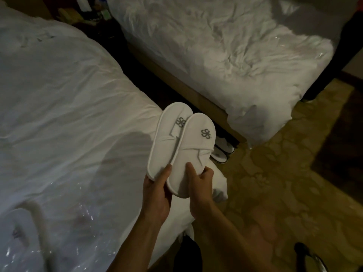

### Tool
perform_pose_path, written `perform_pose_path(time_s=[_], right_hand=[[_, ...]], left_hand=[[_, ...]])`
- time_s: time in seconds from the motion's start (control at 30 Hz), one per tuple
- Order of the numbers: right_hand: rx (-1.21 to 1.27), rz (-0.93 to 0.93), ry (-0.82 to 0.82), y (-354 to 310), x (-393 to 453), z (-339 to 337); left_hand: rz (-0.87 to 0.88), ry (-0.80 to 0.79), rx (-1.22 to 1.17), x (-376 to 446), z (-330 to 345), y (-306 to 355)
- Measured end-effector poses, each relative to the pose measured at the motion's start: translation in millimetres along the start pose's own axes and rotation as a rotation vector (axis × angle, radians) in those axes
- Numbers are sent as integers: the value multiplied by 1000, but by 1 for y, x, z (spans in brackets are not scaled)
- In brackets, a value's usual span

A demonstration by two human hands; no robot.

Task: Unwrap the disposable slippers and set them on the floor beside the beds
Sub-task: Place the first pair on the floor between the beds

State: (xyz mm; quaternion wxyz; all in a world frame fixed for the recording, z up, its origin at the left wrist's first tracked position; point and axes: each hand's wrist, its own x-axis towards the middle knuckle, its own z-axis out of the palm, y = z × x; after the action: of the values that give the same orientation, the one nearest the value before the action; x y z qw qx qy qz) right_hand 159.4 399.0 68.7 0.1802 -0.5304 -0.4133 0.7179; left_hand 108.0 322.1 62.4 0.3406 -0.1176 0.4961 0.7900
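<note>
I hold two white disposable slippers with grey logos, unwrapped, side by side above the corner of the near bed. My left hand (157, 191) grips the heel of the left slipper (167, 140). My right hand (199, 179) grips the heel of the right slipper (193, 146), which overlaps the left one. Another pair of white slippers (223, 151) lies on the floor at the foot of the far bed (225, 55). Clear plastic wrap (86, 218) lies crumpled on the near bed (59, 114), and a wrapped slipper (17, 230) rests at its lower left.
A narrow dark aisle runs between the two beds. Patterned carpet (275, 183) covers the floor to the right. Cluttered items sit on a nightstand (88, 12) at the top. A dark shoe (306, 254) shows at the bottom right.
</note>
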Motion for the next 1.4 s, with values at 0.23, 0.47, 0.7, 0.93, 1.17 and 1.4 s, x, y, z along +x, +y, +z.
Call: perform_pose_path(time_s=[0.23, 0.47, 0.7, 0.93, 1.17, 1.4], right_hand=[[-64, -8, -118, -38, 62, -3], [-254, -191, -54, -114, 142, -28], [-624, -394, -162, -175, 195, -40], [-631, -210, -322, -185, 235, -73], [-558, 266, -684, -210, 292, -125], [-464, 331, -923, -226, 306, -171]], left_hand=[[122, 146, 175, 64, 22, 13], [170, 153, 342, 120, 33, 37], [69, -29, 636, 156, 35, 79], [-17, -122, 810, 176, 67, 98], [-48, -87, 885, 165, 118, 74], [78, 60, 823, 160, 173, 44]])
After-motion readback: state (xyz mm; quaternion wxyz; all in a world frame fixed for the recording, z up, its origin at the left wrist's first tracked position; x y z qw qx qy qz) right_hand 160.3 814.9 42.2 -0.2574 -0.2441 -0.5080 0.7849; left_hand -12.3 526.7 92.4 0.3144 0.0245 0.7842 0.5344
